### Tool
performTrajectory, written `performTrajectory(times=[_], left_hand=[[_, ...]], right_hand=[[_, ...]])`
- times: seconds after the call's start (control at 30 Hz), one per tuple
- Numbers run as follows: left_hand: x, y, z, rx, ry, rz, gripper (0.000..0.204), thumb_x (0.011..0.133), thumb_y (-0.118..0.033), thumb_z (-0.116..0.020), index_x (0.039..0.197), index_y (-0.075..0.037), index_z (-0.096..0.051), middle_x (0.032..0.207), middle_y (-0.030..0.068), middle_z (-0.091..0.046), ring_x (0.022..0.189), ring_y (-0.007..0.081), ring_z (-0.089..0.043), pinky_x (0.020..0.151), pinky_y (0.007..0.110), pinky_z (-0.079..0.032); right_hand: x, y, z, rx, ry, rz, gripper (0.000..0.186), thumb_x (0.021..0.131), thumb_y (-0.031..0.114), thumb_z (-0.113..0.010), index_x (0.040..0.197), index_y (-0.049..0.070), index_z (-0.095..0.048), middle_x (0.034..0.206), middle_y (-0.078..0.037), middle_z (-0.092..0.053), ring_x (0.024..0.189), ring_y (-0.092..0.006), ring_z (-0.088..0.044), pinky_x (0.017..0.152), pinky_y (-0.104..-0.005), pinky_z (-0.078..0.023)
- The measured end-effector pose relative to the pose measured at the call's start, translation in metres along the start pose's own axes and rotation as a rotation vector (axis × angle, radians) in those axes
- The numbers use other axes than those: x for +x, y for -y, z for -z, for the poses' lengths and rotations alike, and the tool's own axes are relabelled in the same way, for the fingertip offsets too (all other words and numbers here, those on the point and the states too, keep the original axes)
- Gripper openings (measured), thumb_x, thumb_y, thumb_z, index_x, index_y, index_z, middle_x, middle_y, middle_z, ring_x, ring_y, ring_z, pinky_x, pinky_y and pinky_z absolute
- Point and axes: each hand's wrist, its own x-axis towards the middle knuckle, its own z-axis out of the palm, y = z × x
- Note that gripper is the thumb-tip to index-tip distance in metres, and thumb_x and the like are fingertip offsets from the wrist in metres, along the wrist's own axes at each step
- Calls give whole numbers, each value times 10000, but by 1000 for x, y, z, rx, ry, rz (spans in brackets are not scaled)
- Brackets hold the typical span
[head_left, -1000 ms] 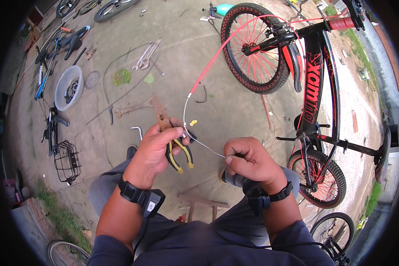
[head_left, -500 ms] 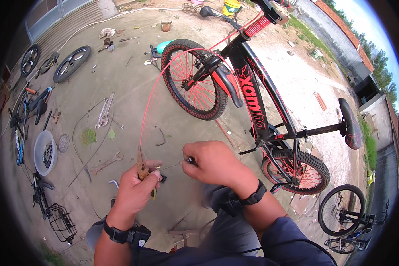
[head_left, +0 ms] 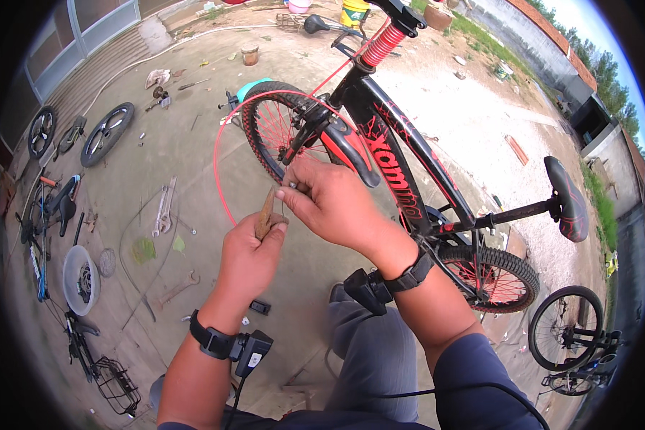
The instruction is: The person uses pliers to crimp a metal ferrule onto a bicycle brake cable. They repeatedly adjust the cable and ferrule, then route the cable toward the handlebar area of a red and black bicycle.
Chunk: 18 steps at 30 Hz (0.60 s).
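Head view: the left hand (head_left: 247, 258) is closed around a rusty plier-like tool (head_left: 265, 213). The right hand (head_left: 330, 204) pinches the end of the red cable housing (head_left: 218, 172), which loops from the black-and-red bicycle (head_left: 401, 172). This looks like cable trimming; next, the tool must meet the pinched end squarely.

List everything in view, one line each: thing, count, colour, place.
bicycle: 1, black and red, upright ahead
red cable housing: 1, loops from the handlebar toward the hands
pliers: 1, brownish handles, in left hand
loose wheels: 2, black, far left
wrenches: a few, metal, ground at left
wire basket: 1, black, lower left
small bicycle: 1, black, lower right
left hand: gripping pliers
right hand: pinching a cable end, hard to see
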Motion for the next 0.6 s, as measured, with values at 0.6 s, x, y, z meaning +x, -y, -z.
performTrajectory(times=[0.6], left_hand=[[212, -58, -16, 713, -319, -611, 152, 938, -173, -707, 1071, -105, -735, 988, 145, -673, 886, 386, -685, 745, 502, -551]], right_hand=[[113, -93, 87, 107, -333, -283, 379, 975, 134, -628, 1309, -40, -663, 863, -217, -739, 822, -311, -749, 785, -412, -573]])
